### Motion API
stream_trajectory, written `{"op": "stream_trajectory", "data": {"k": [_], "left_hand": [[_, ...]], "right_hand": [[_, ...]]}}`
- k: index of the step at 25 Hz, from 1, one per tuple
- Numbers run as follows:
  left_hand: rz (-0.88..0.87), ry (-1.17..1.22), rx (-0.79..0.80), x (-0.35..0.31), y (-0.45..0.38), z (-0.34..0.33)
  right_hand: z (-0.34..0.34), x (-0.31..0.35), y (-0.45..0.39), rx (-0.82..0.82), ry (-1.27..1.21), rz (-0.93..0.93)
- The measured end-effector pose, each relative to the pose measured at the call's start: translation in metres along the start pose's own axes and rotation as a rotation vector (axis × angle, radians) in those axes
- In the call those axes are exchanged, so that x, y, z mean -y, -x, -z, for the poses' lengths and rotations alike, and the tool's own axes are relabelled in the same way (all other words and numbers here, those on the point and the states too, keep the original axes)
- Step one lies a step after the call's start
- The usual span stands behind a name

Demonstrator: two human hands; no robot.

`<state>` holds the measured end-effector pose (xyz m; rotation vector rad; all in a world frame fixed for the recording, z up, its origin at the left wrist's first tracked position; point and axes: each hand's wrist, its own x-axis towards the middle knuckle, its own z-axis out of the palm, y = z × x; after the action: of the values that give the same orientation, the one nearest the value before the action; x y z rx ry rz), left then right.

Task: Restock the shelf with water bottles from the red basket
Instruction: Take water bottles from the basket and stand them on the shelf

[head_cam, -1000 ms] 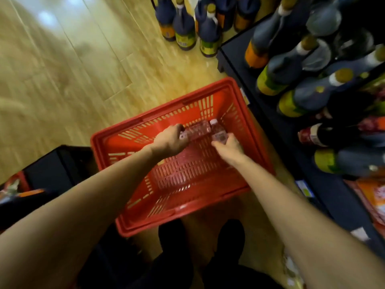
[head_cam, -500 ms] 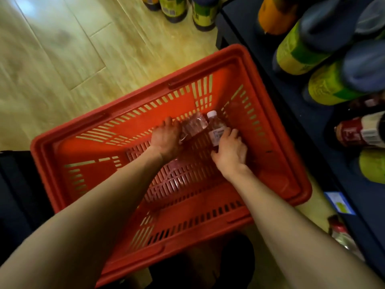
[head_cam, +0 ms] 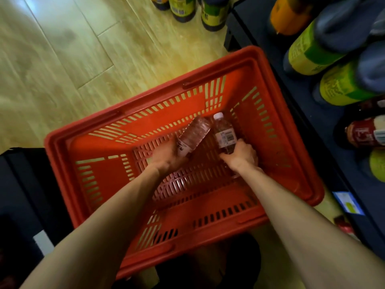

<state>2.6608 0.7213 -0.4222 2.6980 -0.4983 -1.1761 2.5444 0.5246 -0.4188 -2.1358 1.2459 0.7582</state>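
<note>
A red slotted basket (head_cam: 87,142) stands on the wooden floor, right below me. Both my hands reach down inside it. My left hand (head_cam: 166,156) grips the label end of a clear water bottle (head_cam: 194,133), which lies tilted with its far end up and to the right. My right hand (head_cam: 241,156) is closed around the lower half of a second clear water bottle (head_cam: 224,134); this one has a white cap and a barcode label facing up. The two bottles almost touch near the basket's far right corner.
A dark shelf unit (head_cam: 308,113) runs along the right, close against the basket, and holds large bottles with green and yellow labels (head_cam: 308,49) and a red-labelled bottle (head_cam: 362,133). Dark bottles (head_cam: 212,13) stand on the floor at the top. A dark object (head_cam: 18,197) sits at left.
The view has dropped closer to the basket. Both hands have closed on the bottles, and the bottles now tilt up off the basket floor.
</note>
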Motion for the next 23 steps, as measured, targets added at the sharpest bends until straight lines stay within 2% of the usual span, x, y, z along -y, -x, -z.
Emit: {"op": "stream_trajectory", "data": {"k": [3, 5, 9, 14, 19, 23], "left_hand": [[0.054, 0.148, 0.042, 0.002, 0.02, 0.007], [0.099, 0.193, -0.007, 0.0, 0.037, 0.021], [0.142, 0.179, -0.147, -0.015, 0.083, 0.075], [0.133, 0.179, -0.186, -0.04, 0.162, 0.151], [0.023, 0.166, -0.226, -0.082, 0.251, 0.252], [-0.085, 0.139, -0.26, -0.138, 0.334, 0.354]], "right_hand": [[0.005, -0.003, 0.008, 0.03, -0.073, -0.037], [0.016, -0.002, 0.021, 0.049, -0.124, -0.061], [0.053, 0.005, 0.068, 0.066, -0.233, -0.05], [0.121, 0.017, 0.141, 0.086, -0.418, -0.021], [0.207, 0.04, 0.243, 0.031, -0.583, -0.036], [0.307, 0.053, 0.336, -0.032, -0.7, 0.006]]}}
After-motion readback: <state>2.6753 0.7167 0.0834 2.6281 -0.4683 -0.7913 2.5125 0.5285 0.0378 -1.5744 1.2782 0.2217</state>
